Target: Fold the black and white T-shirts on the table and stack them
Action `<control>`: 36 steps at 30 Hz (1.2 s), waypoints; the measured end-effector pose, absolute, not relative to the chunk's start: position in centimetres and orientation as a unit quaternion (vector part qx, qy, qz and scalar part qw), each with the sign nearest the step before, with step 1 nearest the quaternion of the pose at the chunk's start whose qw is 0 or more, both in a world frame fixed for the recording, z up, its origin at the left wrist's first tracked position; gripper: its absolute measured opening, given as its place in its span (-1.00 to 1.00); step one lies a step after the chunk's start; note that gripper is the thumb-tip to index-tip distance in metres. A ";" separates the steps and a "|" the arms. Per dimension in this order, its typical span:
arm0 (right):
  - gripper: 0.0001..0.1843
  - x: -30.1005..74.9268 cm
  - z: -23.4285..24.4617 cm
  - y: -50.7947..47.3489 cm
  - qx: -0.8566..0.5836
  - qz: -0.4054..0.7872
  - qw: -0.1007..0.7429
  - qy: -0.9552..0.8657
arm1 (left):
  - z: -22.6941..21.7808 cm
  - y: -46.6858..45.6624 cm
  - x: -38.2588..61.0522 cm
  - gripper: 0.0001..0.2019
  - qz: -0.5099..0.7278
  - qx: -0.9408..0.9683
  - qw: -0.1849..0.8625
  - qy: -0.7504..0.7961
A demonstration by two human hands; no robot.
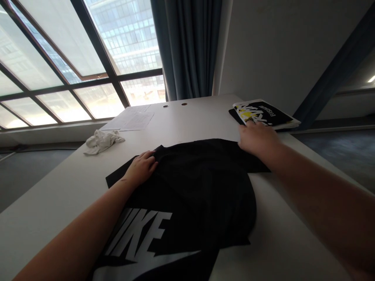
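A black T-shirt (pixel 202 183) with large pale lettering lies partly folded over on the white table. My left hand (pixel 142 168) rests at its far left edge, fingers curled and closed on the fabric. At the far right, by the shirt's sleeve, is my right hand (pixel 258 136). Motion blurs it, and its fingers are too unclear to show whether they grip the cloth. Behind those fingers sits a stack of folded printed clothing (pixel 271 113), black and white with yellow.
A crumpled white cloth (pixel 104 141) and sheets of paper (pixel 131 119) lie on the left of the table (pixel 187 125). Two round cable holes are near its far edge. Beyond stand a window (pixel 96 70) and a dark blue curtain (pixel 190 50).
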State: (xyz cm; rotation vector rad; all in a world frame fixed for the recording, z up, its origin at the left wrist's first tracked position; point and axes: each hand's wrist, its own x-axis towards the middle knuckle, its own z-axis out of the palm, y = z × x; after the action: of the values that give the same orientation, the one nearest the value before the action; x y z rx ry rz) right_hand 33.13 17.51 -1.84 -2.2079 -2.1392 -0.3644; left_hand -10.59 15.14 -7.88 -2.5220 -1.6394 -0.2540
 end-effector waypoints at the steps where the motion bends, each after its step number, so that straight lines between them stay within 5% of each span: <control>1: -0.56 31.9 -2.3 17.3 -0.682 -0.123 0.061 -0.718 | -8.0 15.4 -10.8 -0.68 -0.089 -0.845 0.029 -0.526; 7: -0.44 27.1 -6.4 17.0 -0.529 -0.017 0.065 -0.846 | -7.1 15.1 -11.1 -0.70 -0.087 -0.888 -0.075 -0.445; 10: -0.58 27.7 -5.9 17.1 -0.504 0.032 0.028 -0.863 | -6.3 14.4 -10.6 -0.78 -0.072 -0.887 -0.096 -0.446; 17: -0.68 28.2 -3.9 16.9 -0.561 0.067 -0.039 -0.824 | -6.2 13.7 -8.6 -0.56 -0.084 -0.829 0.007 -0.553; 23: -0.49 28.8 -4.9 17.6 -0.598 0.069 -0.046 -0.797 | -6.4 13.6 -8.5 -0.59 -0.022 -0.757 0.055 -0.651; 27: -0.67 28.6 -4.6 17.3 -0.578 0.059 -0.048 -0.813 | -6.3 13.6 -8.8 -0.68 -0.001 -0.753 0.059 -0.656; 36: -0.79 28.2 -1.8 16.1 -0.612 0.043 0.117 -0.781 | -5.0 13.1 -8.2 -0.74 -0.091 -0.695 0.130 -0.702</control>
State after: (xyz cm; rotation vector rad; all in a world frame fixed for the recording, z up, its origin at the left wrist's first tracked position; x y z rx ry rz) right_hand 28.20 16.13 -1.82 -1.7921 -2.2853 0.1266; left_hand -8.21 13.09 -5.02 -2.0184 -2.0390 -0.2638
